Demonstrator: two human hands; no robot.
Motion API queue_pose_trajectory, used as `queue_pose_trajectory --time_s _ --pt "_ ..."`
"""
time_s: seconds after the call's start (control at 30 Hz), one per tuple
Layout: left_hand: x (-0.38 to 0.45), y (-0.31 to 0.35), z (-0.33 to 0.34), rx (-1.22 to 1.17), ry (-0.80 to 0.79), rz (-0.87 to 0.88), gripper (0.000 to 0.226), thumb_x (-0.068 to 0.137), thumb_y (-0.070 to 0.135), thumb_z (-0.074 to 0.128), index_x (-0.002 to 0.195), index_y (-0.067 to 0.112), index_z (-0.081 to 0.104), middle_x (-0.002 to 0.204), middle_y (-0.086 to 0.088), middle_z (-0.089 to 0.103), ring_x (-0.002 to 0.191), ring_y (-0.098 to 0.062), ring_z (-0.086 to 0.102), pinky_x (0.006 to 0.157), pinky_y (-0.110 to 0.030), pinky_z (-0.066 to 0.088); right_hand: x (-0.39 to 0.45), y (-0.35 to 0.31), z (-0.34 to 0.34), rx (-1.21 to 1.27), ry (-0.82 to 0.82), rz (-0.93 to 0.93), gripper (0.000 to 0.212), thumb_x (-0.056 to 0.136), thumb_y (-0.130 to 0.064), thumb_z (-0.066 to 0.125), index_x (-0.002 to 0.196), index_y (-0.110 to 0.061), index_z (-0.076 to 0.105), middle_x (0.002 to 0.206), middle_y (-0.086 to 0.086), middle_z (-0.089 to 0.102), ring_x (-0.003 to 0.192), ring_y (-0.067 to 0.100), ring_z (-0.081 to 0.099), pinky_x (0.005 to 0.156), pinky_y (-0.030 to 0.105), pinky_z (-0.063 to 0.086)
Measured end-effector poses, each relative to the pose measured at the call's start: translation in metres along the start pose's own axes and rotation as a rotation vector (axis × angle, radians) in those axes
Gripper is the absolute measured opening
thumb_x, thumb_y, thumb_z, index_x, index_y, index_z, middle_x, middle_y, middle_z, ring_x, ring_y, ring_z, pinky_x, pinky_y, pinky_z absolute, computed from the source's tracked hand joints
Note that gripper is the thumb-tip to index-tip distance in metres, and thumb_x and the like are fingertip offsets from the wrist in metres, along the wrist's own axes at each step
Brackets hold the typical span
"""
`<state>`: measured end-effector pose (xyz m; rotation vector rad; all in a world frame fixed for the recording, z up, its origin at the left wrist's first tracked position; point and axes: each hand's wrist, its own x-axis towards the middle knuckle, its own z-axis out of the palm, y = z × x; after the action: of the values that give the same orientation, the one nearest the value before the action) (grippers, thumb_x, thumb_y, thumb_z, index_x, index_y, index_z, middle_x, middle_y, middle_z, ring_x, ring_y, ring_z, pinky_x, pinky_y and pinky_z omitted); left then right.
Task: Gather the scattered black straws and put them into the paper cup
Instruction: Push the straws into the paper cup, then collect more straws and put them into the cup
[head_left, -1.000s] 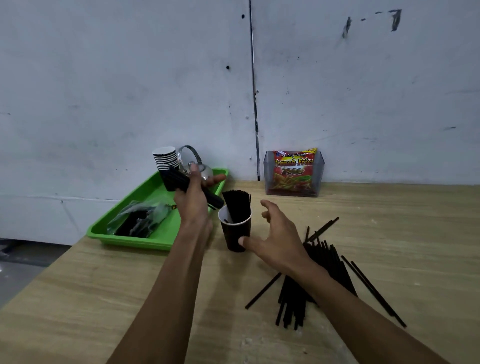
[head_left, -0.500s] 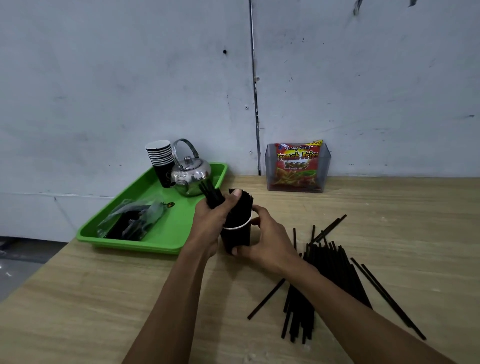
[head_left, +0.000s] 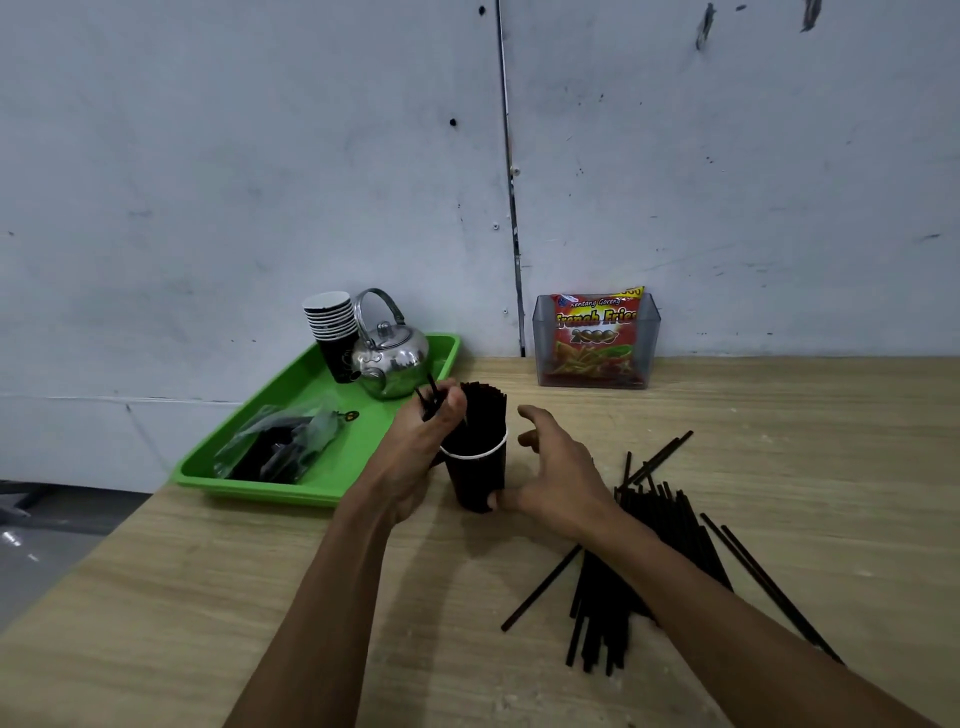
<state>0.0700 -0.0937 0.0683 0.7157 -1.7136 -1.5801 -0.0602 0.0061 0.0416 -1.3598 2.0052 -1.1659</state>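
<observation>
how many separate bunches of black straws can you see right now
3: straws standing in the paper cup, a few straws in the left hand, and the loose pile on the table right of the cup, partly hidden by the right forearm.

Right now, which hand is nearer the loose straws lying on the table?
Right. The right hand is beside the loose straws, thumb on the paper cup; the left hand is on the cup's far side.

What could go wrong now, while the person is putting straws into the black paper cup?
1. The paper cup already looks packed with straws; pushing in the few held by the left hand may tip it, since the right hand touches it only near the base, fingers open.
2. The right forearm lies over the loose straws on the table and could sweep some away.
</observation>
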Motion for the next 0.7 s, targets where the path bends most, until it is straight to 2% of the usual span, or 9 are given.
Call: queue_pose_trajectory --time_s 0.07,0.1,0.17,0.23,0.3,0.4,0.57,0.63,0.7 --pt "-0.002 0.007 0.0 -0.037 0.08 0.006 0.108 0.039 0.095 0.058 0.123 0.028 0.055 0.118 0.002 0.065 0.109 -0.01 0.06 0.095 -0.035 0.046 -0.001 -0.002 -0.005 0.006 0.021 -0.012 0.111 0.061 -0.02 0.089 0.152 -0.022 0.024 0.142 0.011 0.05 0.132 0.022 0.045 0.096 0.03 0.041" --pt "-0.002 0.011 -0.001 -0.043 0.115 0.007 0.106 0.051 0.096 0.047 0.133 0.028 0.049 0.129 0.001 0.06 0.118 -0.012 0.056 0.103 -0.041 0.042 -0.001 -0.003 -0.008 0.013 0.029 -0.014 0.111 0.062 -0.019 0.089 0.152 -0.023 0.024 0.142 0.011 0.049 0.132 0.022 0.044 0.096 0.03 0.041" --pt "-0.004 0.021 -0.002 -0.009 0.165 0.026 0.092 0.073 0.084 0.023 0.147 0.031 0.036 0.144 0.001 0.051 0.132 -0.014 0.046 0.111 -0.046 0.031 -0.003 -0.004 -0.011 0.018 0.042 -0.019 0.109 0.064 -0.02 0.088 0.152 -0.023 0.024 0.142 0.009 0.049 0.132 0.023 0.044 0.094 0.029 0.04" --pt "-0.007 0.028 -0.001 0.134 0.14 0.032 0.088 0.081 0.079 0.011 0.151 0.03 0.031 0.153 0.007 0.04 0.141 -0.008 0.032 0.117 -0.042 0.02 -0.005 -0.004 -0.014 0.009 0.058 -0.032 0.106 0.066 -0.021 0.087 0.152 -0.023 0.025 0.142 0.009 0.05 0.131 0.023 0.045 0.092 0.028 0.039" --pt "-0.013 0.028 0.001 0.274 0.055 0.003 0.094 0.082 0.078 0.004 0.15 0.022 0.036 0.153 0.016 0.031 0.136 0.006 0.019 0.113 -0.03 0.008 -0.009 -0.005 -0.016 -0.005 0.073 -0.046 0.104 0.068 -0.022 0.085 0.152 -0.023 0.025 0.141 0.009 0.05 0.131 0.023 0.045 0.093 0.028 0.038" --pt "-0.02 0.027 0.003 0.334 0.04 -0.002 0.096 0.077 0.074 0.006 0.151 0.019 0.034 0.157 0.013 0.026 0.13 0.009 0.019 0.107 -0.023 0.008 -0.015 -0.006 -0.02 -0.024 0.086 -0.062 0.1 0.071 -0.023 0.083 0.152 -0.024 0.025 0.142 0.008 0.05 0.132 0.022 0.045 0.093 0.028 0.038" --pt "-0.019 0.024 -0.002 0.345 0.078 0.033 0.105 0.072 0.088 0.008 0.153 0.025 0.029 0.16 0.012 0.024 0.139 0.007 0.016 0.118 -0.03 0.004 -0.03 -0.007 -0.034 -0.043 0.146 -0.093 0.096 0.072 -0.026 0.083 0.15 -0.026 0.028 0.139 0.004 0.051 0.13 0.019 0.045 0.096 0.029 0.039" --pt "-0.021 0.03 0.001 0.324 0.171 0.17 0.091 0.083 0.08 0.01 0.15 0.024 0.036 0.153 0.014 0.035 0.137 0.004 0.028 0.114 -0.026 0.016 -0.037 -0.004 -0.047 -0.039 0.197 -0.096 0.091 0.072 -0.027 0.083 0.148 -0.028 0.033 0.135 0.003 0.054 0.127 0.018 0.048 0.099 0.037 0.045" --pt "-0.027 0.042 0.008 0.346 0.283 0.316 0.071 0.095 0.067 0.016 0.132 0.021 0.055 0.128 0.014 0.054 0.115 0.004 0.047 0.098 -0.021 0.031 -0.045 0.001 -0.061 -0.031 0.242 -0.086 0.085 0.073 -0.027 0.083 0.145 -0.028 0.038 0.13 0.001 0.056 0.121 0.016 0.051 0.098 0.04 0.048"
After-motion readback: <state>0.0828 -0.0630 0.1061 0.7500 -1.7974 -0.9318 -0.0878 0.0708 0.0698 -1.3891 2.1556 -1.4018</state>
